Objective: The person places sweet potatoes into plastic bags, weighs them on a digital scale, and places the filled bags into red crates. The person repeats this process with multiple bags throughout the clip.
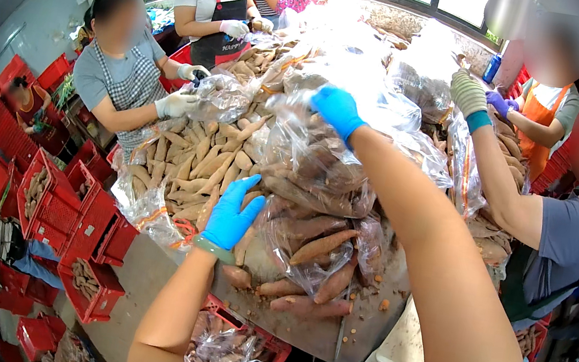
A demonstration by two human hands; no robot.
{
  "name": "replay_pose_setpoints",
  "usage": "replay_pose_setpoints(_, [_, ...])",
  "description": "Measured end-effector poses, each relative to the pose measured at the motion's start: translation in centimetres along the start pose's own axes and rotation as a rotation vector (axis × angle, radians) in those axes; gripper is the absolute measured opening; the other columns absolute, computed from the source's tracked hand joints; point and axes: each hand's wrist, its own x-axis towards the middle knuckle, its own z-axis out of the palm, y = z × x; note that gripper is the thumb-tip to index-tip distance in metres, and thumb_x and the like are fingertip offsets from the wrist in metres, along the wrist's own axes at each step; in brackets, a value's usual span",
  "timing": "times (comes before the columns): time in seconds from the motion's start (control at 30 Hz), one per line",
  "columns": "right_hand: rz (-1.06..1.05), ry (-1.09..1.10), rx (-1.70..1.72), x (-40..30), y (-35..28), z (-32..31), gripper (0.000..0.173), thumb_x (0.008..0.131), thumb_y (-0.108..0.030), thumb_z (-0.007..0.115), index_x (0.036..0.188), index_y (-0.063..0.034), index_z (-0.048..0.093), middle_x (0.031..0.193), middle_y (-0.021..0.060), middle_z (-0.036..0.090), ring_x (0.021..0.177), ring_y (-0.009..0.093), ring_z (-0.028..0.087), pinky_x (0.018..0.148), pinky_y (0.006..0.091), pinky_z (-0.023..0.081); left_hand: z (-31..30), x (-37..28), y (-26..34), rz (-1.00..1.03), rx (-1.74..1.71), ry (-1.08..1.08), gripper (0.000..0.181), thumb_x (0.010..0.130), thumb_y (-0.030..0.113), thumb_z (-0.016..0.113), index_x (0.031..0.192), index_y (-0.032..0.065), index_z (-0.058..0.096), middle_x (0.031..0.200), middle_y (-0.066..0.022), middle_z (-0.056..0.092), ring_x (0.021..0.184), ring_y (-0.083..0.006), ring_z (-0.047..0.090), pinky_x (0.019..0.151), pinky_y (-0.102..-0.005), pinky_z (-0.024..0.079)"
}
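Observation:
My right hand, in a blue glove, reaches across the table over a clear plastic bag of sweet potatoes. Its fingers are blurred at crumpled film, and whether they grip it cannot be told. My left hand, gloved in blue with a green bangle at the wrist, has thumb and fingers apart beside the pile of pale sweet potatoes. Nothing shows in it. An open bag of reddish sweet potatoes lies between my arms, with loose sweet potatoes in front of it.
Bagged sweet potatoes fill a red crate below the table edge. A white container stands at right. Red crates are stacked on the left. Co-workers stand around the table, one gloved arm reaching in from the right.

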Motion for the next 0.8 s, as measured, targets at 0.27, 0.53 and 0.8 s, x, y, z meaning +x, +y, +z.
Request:
replay_pose_setpoints(0.27, [0.412, -0.047, 0.963, -5.6, -10.1, -17.3, 0.019, 0.086, -0.019, 0.045, 0.068, -0.0132, 0.048, 0.056, -0.0053, 0.04, 0.044, 0.007, 0.034, 0.043, 0.0253, 0.031, 1.3, -3.3, 1.2, -0.502, -0.808, -0.386, 0.061, 0.089, 0.047, 0.043, 0.138, 0.0134, 0.027, 0.127, -0.0096, 0.046, 0.115, -0.0263, 0.046, 0.094, -0.0427, 0.037])
replay_pose_setpoints(0.53, [0.23, -0.255, 1.179, -17.3, -13.1, -29.2, 0.014, 0.084, -0.012, 0.05, 0.089, 0.0001, 0.055, 0.078, 0.0059, 0.056, 0.067, 0.015, 0.053, 0.061, 0.0298, 0.045, 10.5, -9.4, 8.2, -0.371, -1.576, -0.64, 0.05, 0.088, 0.046, 0.042, 0.126, 0.0125, 0.042, 0.124, -0.0082, 0.048, 0.115, -0.0281, 0.044, 0.097, -0.0462, 0.036])
replay_pose_setpoints(0.8, [0.506, 0.114, 1.06, -35.6, -16.1, -30.3, 0.019, 0.082, -0.012, 0.057, 0.09, 0.0051, 0.063, 0.074, 0.011, 0.061, 0.066, 0.017, 0.056, 0.06, 0.0292, 0.046, 19.6, -16.8, 7.5, -0.701, -1.674, -0.883, 0.035, 0.086, 0.022, 0.044, 0.116, 0.0046, 0.051, 0.116, -0.0084, 0.055, 0.106, -0.0223, 0.052, 0.09, -0.0388, 0.043])
